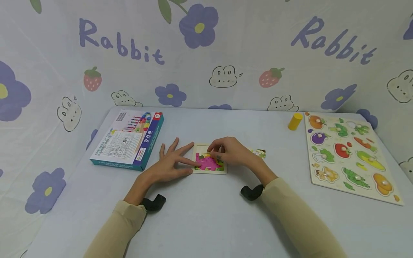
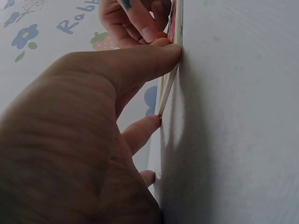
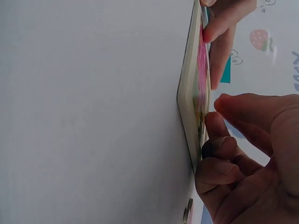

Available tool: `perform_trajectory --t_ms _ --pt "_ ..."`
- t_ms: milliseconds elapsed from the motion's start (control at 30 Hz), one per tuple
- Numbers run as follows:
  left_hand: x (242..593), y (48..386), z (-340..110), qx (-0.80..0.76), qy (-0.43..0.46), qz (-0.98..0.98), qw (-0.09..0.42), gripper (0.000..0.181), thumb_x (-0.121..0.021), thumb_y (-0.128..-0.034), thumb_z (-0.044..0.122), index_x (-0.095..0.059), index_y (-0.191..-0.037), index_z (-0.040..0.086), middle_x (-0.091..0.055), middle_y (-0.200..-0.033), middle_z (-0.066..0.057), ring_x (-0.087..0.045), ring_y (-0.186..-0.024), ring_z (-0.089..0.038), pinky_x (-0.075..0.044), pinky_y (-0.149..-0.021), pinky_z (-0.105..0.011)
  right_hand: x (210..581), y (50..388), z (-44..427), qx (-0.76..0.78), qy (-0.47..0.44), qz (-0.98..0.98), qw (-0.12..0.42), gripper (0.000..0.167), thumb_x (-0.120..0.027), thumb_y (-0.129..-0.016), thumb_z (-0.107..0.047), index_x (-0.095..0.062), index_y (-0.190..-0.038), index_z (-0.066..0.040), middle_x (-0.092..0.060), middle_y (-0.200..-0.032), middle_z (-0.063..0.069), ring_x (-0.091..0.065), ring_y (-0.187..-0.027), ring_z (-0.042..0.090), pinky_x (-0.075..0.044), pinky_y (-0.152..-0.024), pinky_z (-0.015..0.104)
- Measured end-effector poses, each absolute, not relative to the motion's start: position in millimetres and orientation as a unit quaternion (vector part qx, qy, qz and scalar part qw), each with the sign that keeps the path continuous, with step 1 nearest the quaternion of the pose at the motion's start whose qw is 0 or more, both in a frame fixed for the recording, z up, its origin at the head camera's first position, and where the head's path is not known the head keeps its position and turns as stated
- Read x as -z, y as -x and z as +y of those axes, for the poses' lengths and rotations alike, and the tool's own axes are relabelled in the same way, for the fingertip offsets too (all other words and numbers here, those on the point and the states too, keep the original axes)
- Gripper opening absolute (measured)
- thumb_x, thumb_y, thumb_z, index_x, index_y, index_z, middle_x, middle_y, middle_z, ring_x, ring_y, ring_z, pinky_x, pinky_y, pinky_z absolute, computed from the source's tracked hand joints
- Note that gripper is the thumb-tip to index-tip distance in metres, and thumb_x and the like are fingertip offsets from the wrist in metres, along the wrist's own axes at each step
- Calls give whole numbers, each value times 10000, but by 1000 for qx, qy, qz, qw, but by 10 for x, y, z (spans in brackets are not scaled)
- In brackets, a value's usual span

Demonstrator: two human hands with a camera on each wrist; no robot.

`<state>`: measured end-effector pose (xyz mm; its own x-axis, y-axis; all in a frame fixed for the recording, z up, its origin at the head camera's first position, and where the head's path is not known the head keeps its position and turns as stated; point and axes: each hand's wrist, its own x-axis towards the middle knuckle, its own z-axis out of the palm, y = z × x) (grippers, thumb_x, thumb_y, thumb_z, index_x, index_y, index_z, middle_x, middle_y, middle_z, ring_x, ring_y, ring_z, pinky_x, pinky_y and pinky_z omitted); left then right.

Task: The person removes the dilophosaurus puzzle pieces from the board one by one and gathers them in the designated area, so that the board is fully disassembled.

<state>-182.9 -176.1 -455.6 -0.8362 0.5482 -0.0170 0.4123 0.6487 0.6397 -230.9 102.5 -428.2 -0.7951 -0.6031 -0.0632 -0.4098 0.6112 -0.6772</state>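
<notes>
A small square puzzle [image 1: 209, 172] with a pink dinosaur picture in a pale wooden frame lies between the hands; its upper part shows a bare pale area. My left hand [image 1: 172, 163] has its fingers spread, one fingertip on the pink part and the thumb at the frame's lower left edge. My right hand [image 1: 233, 152] is over the upper right of the puzzle, thumb and index close together, the other fingers bent against the frame [image 3: 188, 93]. Whether a piece is between thumb and index is hidden. Partly behind the right forearm lie loose puzzle pieces [image 1: 260, 153].
A flat box [image 1: 126, 143] lies at the back left. On the right are a yellow cylinder [image 1: 295, 122] standing upright and a wooden vegetable peg board [image 1: 351, 157]. Black bands [image 1: 154, 203] show at both wrists. A printed cloth [image 1: 193, 53] hangs behind the table.
</notes>
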Motion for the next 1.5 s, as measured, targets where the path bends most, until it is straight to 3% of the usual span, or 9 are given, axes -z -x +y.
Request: perform_trajectory --t_ms 333,667,1033,1500 --pt "4565 1836 -1759 -319 -262 904 110 294 -706 -990 367 -794 -1264 303 -290 -1772 -45 96 -1667 -453 226 -1214 -768 4294 2338 893 311 297 889 158 227 -685 -995 -101 -776 -1203 -109 -728 -940 42 -593 -771 144 -504 -692 243" --pt "4571 1845 -1755 -319 -263 904 109 301 -704 -990 365 -790 -1272 306 -284 -1774 -38 96 -1669 -448 220 -1215 -772 4210 2320 873 299 290 888 196 295 -650 -993 -58 -761 -1263 -101 -726 -1010 74 -608 -841 168 -516 -728 245" --pt "4597 1852 -1763 -321 -262 904 108 302 -704 -989 366 -792 -1269 293 -286 -1772 -43 93 -1668 -453 219 -1214 -774 4238 2324 853 300 292 888 190 276 -649 -998 -58 -770 -1243 -97 -740 -1047 88 -631 -906 187 -531 -762 258" --pt "4583 1840 -1755 -322 -262 903 108 306 -704 -990 368 -790 -1273 289 -291 -1771 -43 89 -1668 -454 221 -1213 -773 4248 2313 865 306 296 887 177 260 -678 -992 -63 -772 -1231 -98 -746 -1027 89 -637 -861 174 -528 -729 235"
